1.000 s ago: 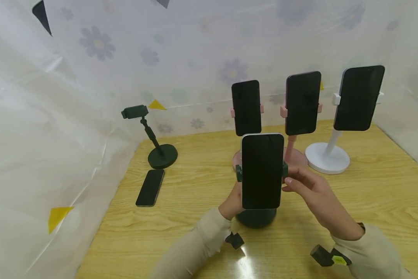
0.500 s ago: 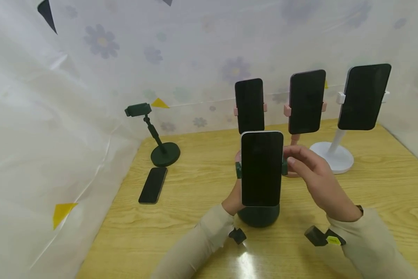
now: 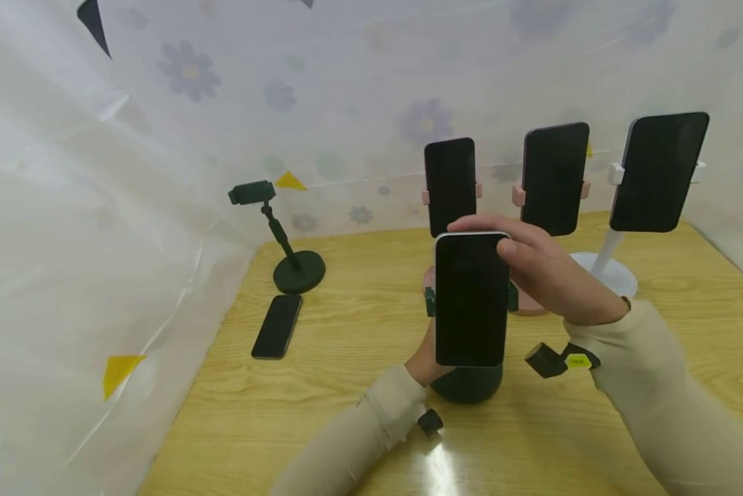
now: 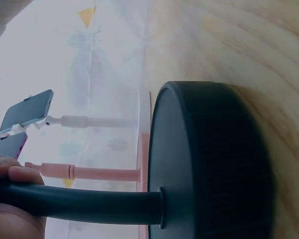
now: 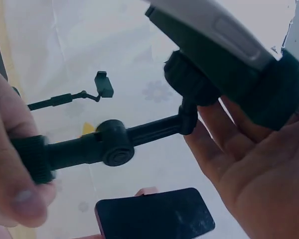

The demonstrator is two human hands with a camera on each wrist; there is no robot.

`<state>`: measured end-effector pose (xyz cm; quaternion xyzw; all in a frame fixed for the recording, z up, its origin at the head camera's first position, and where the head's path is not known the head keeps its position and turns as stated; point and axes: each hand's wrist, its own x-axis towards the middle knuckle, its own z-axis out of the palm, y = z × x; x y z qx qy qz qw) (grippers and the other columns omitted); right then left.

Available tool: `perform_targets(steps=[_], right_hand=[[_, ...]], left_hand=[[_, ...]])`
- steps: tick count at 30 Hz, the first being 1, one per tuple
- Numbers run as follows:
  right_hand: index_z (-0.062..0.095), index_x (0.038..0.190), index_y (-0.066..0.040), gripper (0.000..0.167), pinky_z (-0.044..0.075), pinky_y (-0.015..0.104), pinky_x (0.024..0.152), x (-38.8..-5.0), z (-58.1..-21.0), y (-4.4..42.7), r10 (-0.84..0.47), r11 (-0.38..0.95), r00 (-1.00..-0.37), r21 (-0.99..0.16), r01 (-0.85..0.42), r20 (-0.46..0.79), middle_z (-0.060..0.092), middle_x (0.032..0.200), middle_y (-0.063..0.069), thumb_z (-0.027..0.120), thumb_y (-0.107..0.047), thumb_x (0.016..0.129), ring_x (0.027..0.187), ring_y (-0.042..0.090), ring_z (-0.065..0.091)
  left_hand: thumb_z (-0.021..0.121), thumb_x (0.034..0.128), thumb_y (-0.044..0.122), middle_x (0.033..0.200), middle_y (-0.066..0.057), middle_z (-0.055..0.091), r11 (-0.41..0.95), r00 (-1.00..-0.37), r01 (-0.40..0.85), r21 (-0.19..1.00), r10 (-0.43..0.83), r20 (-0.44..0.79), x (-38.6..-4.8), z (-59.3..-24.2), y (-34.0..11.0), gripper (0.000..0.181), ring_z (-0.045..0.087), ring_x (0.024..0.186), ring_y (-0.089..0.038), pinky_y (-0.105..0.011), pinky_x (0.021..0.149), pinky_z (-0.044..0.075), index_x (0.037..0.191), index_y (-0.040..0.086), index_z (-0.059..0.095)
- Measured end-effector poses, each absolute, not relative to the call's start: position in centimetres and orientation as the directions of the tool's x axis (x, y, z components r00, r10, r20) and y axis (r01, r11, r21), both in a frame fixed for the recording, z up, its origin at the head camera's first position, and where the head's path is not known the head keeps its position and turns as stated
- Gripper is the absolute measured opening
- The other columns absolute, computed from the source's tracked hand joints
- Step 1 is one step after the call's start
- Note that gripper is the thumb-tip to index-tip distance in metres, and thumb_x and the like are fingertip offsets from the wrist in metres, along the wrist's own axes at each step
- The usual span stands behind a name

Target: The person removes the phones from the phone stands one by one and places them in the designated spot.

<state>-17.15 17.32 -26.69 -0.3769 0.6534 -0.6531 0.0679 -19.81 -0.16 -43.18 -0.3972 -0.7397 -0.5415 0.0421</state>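
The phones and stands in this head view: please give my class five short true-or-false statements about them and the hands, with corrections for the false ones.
1. The left hand grips the pole of the near dark green stand. True.
2. The far dark green stand holds a phone. False: the far dark green stand has an empty clamp.
3. The white stand holds a phone. True.
4. The flat phone lies right of the near stand. False: the flat phone lies to its left.
5. The right hand has its thumb at an upper corner of the near stand's phone. True.
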Motion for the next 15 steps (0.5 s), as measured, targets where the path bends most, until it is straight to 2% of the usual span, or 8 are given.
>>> perform_targets(steps=[1,4,6,7,8,11,13,15], right_hand=[[0.045,0.144,-0.006,0.043,0.052,0.027,0.098,-17.4,-26.5,17.2,-0.597,-0.144,-0.690,-0.900,-0.411,0.410,0.061,0.133,0.005,0.039,-0.028,0.108,0.120,0.018,0.062],[0.046,0.143,-0.006,0.042,0.056,0.036,0.095,-18.2,-26.0,16.8,-0.660,-0.211,-0.629,-0.905,-0.368,0.410,0.063,0.132,0.007,0.042,-0.028,0.108,0.115,0.024,0.067],[0.046,0.142,-0.006,0.043,0.055,0.039,0.096,-18.8,-25.9,16.4,-0.695,-0.268,-0.585,-0.906,-0.328,0.417,0.062,0.133,0.009,0.043,-0.031,0.107,0.116,0.026,0.067],[0.046,0.142,-0.006,0.044,0.054,0.041,0.098,-19.0,-25.9,16.2,-0.715,-0.305,-0.558,-0.906,-0.295,0.422,0.061,0.134,0.010,0.044,-0.031,0.107,0.118,0.027,0.066],[0.046,0.142,-0.006,0.045,0.052,0.042,0.101,-19.2,-26.0,16.0,-0.734,-0.336,-0.531,-0.906,-0.258,0.424,0.060,0.135,0.011,0.045,-0.032,0.106,0.120,0.028,0.064],[0.046,0.142,-0.005,0.047,0.048,0.043,0.107,-19.7,-26.1,15.6,-0.769,-0.410,-0.464,-0.896,-0.171,0.441,0.058,0.136,0.012,0.047,-0.035,0.105,0.124,0.027,0.060],[0.046,0.140,-0.005,0.046,0.048,0.044,0.107,-19.8,-26.1,15.4,-0.782,-0.433,-0.444,-0.894,-0.118,0.438,0.060,0.133,0.012,0.048,-0.035,0.105,0.123,0.027,0.060],[0.047,0.138,-0.004,0.044,0.050,0.043,0.105,-19.9,-26.0,15.4,-0.783,-0.419,-0.448,-0.898,-0.132,0.431,0.062,0.129,0.010,0.045,-0.034,0.106,0.119,0.028,0.062]], left_hand=[[0.056,0.0893,-0.008,0.114,-0.028,0.054,0.028,-0.711,0.544,0.839,0.546,0.443,-19.8,-43.2,-0.1,0.031,0.057,0.103,-0.022,-0.028,0.101,0.045,0.117,-0.016,0.044],[0.055,0.0898,-0.008,0.111,-0.026,0.056,0.028,-0.723,0.531,0.847,0.536,0.435,-19.8,-43.2,0.0,0.027,0.055,0.101,-0.017,-0.023,0.098,0.045,0.114,-0.016,0.046],[0.057,0.0882,-0.008,0.108,-0.025,0.056,0.033,-0.692,0.595,0.803,0.531,0.490,-19.9,-43.3,0.0,0.027,0.057,0.097,-0.020,-0.025,0.096,0.047,0.112,-0.015,0.046],[0.060,0.0858,-0.006,0.110,-0.023,0.057,0.096,-0.655,0.683,0.724,0.518,0.550,-20.0,-43.3,-0.1,0.032,0.057,0.100,-0.025,-0.027,0.098,0.047,0.114,-0.013,0.046],[0.063,0.0826,-0.005,0.112,-0.027,0.056,0.157,-0.607,0.764,0.626,0.503,0.615,-20.0,-43.4,-0.2,0.038,0.057,0.102,-0.031,-0.030,0.101,0.046,0.116,-0.012,0.046],[0.065,0.0820,-0.003,0.113,-0.027,0.055,0.156,-0.531,0.834,0.529,0.486,0.694,-20.3,-43.8,-0.1,0.044,0.056,0.104,-0.035,-0.035,0.105,0.045,0.119,-0.011,0.043],[0.064,0.0833,-0.002,0.115,-0.028,0.054,0.151,-0.521,0.842,0.519,0.479,0.706,-20.5,-44.1,0.1,0.047,0.055,0.105,-0.035,-0.035,0.106,0.043,0.122,-0.012,0.040],[0.065,0.0823,-0.003,0.115,-0.028,0.053,0.145,-0.530,0.835,0.531,0.474,0.703,-20.5,-44.4,0.1,0.048,0.054,0.103,-0.035,-0.034,0.105,0.044,0.123,-0.012,0.040]])
